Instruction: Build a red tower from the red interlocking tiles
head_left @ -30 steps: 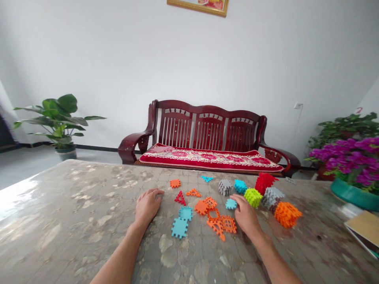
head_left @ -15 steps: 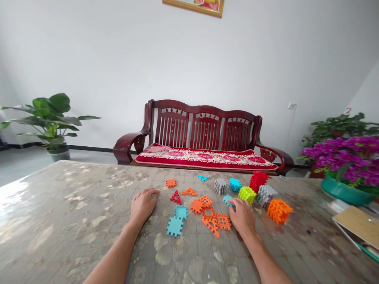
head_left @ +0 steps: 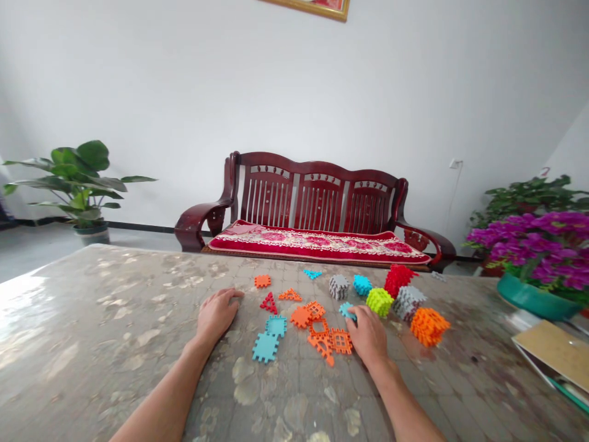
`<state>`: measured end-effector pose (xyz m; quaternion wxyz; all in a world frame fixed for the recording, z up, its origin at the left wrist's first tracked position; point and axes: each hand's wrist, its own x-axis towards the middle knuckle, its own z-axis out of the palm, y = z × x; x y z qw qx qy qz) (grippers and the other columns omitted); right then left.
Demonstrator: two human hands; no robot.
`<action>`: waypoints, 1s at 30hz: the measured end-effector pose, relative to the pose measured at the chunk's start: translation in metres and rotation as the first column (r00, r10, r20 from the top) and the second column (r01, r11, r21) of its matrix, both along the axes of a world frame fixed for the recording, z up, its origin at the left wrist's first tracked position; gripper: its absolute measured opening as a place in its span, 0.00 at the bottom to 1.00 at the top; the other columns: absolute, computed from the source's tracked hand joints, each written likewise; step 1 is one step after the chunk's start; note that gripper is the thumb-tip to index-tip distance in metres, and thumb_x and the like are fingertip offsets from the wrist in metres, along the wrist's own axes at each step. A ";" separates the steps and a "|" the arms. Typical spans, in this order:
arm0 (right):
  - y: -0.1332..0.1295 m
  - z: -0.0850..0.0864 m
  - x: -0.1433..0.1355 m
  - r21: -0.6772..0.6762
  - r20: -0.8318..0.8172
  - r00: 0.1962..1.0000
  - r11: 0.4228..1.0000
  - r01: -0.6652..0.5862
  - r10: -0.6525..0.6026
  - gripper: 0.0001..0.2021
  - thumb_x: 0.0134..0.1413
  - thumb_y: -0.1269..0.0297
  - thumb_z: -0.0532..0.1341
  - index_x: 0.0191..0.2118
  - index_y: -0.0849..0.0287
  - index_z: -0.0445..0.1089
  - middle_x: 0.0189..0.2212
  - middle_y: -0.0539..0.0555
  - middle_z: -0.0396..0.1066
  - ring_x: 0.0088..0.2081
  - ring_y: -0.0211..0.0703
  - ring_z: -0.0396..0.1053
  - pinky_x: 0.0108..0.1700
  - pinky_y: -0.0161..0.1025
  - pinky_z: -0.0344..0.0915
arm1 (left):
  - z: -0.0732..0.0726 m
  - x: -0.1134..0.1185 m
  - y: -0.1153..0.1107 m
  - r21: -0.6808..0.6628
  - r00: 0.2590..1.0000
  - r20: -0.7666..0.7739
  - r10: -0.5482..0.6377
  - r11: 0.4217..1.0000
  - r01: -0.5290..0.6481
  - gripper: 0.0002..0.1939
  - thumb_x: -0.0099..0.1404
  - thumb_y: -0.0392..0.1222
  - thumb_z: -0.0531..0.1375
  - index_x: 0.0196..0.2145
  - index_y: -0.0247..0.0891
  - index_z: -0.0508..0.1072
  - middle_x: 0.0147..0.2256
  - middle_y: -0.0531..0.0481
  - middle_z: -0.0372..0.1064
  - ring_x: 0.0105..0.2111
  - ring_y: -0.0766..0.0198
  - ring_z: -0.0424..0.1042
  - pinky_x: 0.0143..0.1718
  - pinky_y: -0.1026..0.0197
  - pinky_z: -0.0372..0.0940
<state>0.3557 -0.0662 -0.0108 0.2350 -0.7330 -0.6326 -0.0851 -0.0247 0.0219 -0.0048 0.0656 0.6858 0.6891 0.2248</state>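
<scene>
My left hand (head_left: 218, 318) lies flat on the table, its fingers stretched out and holding nothing. Nearest to it are a red triangular piece (head_left: 268, 302) and an orange square tile (head_left: 262, 280). With its fingertips, my right hand (head_left: 368, 336) grips a small blue interlocking tile (head_left: 346, 309), partly hidden by the fingers. Between the hands lie two joined-looking teal tiles (head_left: 265, 348), an orange triangle (head_left: 290, 294), and a cluster of orange pieces, among them a solid tile (head_left: 300, 317) and a window tile (head_left: 341, 341).
Stacks of tiles stand right of centre: grey (head_left: 339, 286), blue (head_left: 362, 285), lime (head_left: 380, 302), red (head_left: 398, 280) and orange (head_left: 429, 326). A teal flower pot (head_left: 534, 298) and a clipboard (head_left: 556, 348) are at the right. A wooden bench (head_left: 317, 196) is behind the table.
The view has shifted slightly, so the tiles appear a little further left. My right hand stays at the blue tile; my left hand still rests on the table.
</scene>
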 end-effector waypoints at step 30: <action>0.008 -0.008 -0.003 0.055 -0.345 0.938 0.998 -0.002 0.021 0.23 0.55 0.55 0.58 0.55 0.57 0.68 0.48 0.58 0.76 0.49 0.50 0.73 0.52 0.45 0.66 | 0.002 -0.002 -0.001 0.016 1.000 -0.004 0.001 1.000 -0.001 0.21 0.60 0.37 0.52 0.48 0.45 0.78 0.54 0.49 0.73 0.53 0.56 0.71 0.56 0.57 0.62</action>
